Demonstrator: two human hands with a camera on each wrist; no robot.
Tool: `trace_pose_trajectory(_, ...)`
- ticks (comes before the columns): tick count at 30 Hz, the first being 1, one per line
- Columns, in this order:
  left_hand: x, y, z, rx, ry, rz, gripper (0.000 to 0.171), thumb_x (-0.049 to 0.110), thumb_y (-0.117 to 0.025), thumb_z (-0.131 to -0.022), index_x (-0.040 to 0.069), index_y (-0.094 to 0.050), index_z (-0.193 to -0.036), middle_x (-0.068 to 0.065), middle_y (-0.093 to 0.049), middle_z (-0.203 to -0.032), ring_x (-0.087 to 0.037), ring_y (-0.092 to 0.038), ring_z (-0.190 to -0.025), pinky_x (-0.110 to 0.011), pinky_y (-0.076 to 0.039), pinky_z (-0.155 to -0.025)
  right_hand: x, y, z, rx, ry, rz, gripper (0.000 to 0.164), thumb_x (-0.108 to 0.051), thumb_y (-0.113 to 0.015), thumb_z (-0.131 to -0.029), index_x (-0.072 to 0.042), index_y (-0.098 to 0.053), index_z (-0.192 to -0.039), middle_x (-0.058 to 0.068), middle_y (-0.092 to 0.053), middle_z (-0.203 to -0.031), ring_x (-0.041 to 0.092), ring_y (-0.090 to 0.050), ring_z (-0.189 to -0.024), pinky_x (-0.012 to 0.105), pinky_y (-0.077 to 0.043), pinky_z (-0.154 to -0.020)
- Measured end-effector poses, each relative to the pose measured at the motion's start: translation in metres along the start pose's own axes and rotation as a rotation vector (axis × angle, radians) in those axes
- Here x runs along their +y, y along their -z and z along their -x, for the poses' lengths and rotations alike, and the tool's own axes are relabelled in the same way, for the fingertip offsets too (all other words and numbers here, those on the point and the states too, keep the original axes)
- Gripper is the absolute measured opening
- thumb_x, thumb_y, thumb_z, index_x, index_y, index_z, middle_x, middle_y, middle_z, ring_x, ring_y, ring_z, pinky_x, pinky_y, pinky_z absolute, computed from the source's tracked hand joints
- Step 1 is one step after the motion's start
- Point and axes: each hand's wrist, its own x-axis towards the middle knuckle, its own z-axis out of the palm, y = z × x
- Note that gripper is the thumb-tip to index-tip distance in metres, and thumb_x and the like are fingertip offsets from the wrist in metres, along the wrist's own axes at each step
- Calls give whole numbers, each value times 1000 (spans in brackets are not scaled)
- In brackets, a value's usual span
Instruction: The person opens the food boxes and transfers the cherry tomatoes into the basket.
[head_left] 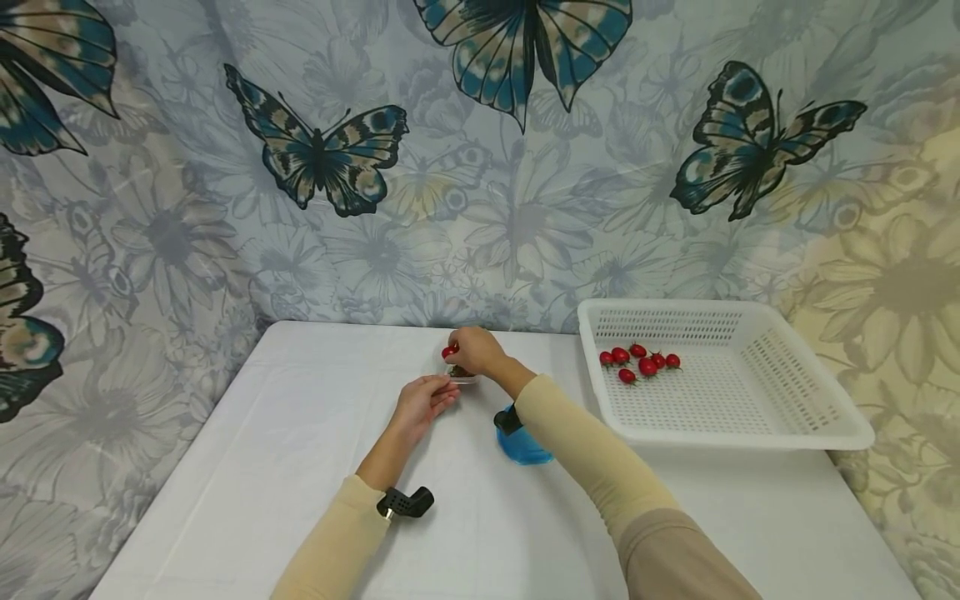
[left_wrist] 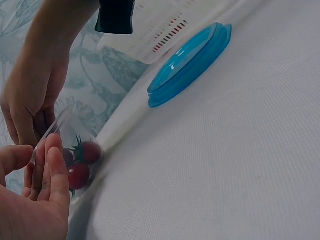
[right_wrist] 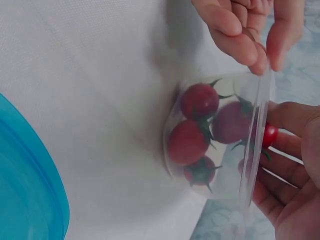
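Note:
A small clear plastic container (right_wrist: 227, 187) stands on the white table with several red cherry tomatoes (right_wrist: 189, 142) inside, green stems attached. My left hand (head_left: 422, 406) pinches its rim between thumb and fingertips, seen at the top of the right wrist view. At the container's mouth, my right hand (head_left: 477, 350) holds another cherry tomato (right_wrist: 270, 135) in its fingers. In the left wrist view the right hand (left_wrist: 37, 95) reaches down to the mouth from above, and its fingertips are partly hidden behind the rim and the left hand (left_wrist: 37, 200).
A blue lid (head_left: 523, 448) lies on the table (head_left: 247, 467) under the right forearm. On the right, a white perforated basket (head_left: 720, 437) holds several cherry tomatoes (head_left: 647, 367) toward its left side. A butterfly-patterned cloth wall (head_left: 517, 217) rises behind the table.

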Motion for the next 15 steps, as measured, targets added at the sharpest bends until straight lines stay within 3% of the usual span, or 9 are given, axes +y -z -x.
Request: trace_pose_trajectory(15, 0, 0, 1, -12, -4, -17, 17, 10, -56, -98, -3, -57, -110, 0, -70, -81, -8, -70, -75, -18, -57, -71, 10, 7, 1, -8, -11, -110, 31, -23, -70, -90, -3, -68, -113, 11, -72, -106, 22, -66, -95, 32, -56, -84)
